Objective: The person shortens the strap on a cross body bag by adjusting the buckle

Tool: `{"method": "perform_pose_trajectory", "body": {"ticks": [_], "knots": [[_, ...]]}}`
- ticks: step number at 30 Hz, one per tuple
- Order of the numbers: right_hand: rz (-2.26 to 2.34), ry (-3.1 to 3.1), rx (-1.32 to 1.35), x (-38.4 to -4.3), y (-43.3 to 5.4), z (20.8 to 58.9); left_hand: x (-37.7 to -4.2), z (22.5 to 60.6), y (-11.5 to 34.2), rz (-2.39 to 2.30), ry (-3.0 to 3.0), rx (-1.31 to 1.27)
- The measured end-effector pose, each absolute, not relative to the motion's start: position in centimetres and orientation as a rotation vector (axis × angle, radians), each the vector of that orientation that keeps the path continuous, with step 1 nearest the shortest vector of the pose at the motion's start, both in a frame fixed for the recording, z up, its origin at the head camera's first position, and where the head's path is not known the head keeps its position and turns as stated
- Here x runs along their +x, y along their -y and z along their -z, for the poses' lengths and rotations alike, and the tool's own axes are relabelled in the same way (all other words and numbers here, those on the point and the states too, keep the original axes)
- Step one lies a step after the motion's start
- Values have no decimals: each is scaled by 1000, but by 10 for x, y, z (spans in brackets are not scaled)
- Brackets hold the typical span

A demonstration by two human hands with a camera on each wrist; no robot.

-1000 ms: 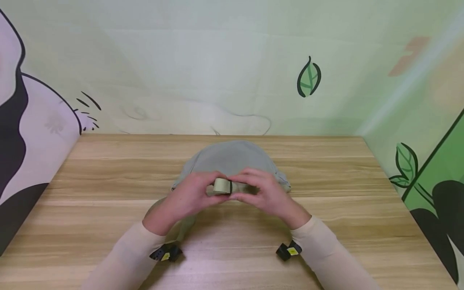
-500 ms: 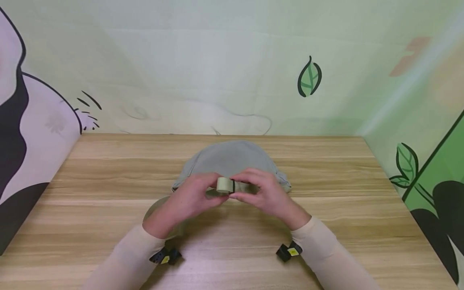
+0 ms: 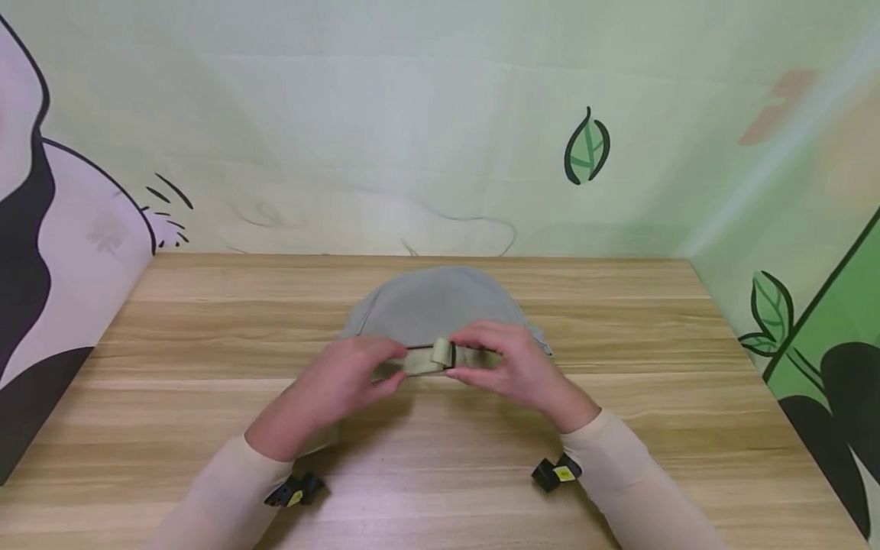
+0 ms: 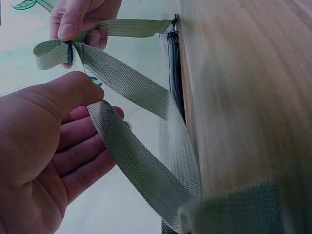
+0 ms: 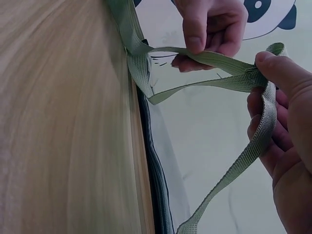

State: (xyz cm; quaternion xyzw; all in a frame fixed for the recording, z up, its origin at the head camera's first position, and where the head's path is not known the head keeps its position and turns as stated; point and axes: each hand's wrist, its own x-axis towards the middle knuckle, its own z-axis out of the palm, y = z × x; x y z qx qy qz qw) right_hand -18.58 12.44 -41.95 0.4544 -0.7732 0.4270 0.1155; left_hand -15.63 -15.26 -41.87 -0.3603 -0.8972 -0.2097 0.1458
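A grey fabric bag (image 3: 440, 305) with a pale green webbing strap (image 3: 418, 361) lies at the middle of the table. My right hand (image 3: 525, 367) pinches the strap between thumb and fingers beside a dark slider buckle (image 4: 69, 52). A short loop of webbing sticks out past that buckle, clear in the left wrist view. To its left, my left hand (image 3: 333, 382) pinches a lower run of the same strap, thumb on top, as the right wrist view also shows its thumb (image 5: 196, 36) on the webbing. Both hands are in front of the bag's near edge, which they partly hide.
A wooden table (image 3: 206, 321) bears the bag, with a printed backdrop wall (image 3: 344, 137) along its far edge and sides. A dark zipper (image 5: 155, 170) runs along the bag's edge. Each wrist wears a small black camera, the left one (image 3: 297, 489) lying close over the tabletop.
My left hand has moved left and down, drawing a strap run out away from the buckle. The webbing loop has got smaller and shifted right, and my right hand has moved slightly right.
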Motion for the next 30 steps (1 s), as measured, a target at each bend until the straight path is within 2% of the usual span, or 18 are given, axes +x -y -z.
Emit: {"method": "perform_pose_trajectory", "body": {"ticks": [19, 26, 30], "knots": [[-1333, 2306, 1167, -186, -144, 413, -154, 421, 172, 471, 2621, -944], [-1284, 2304, 1207, -190, -145, 416, -154, 420, 178, 488, 2661, -945], [-1242, 2272, 1236, -190, -138, 417, -155, 417, 169, 650, 2723, -947]]}}
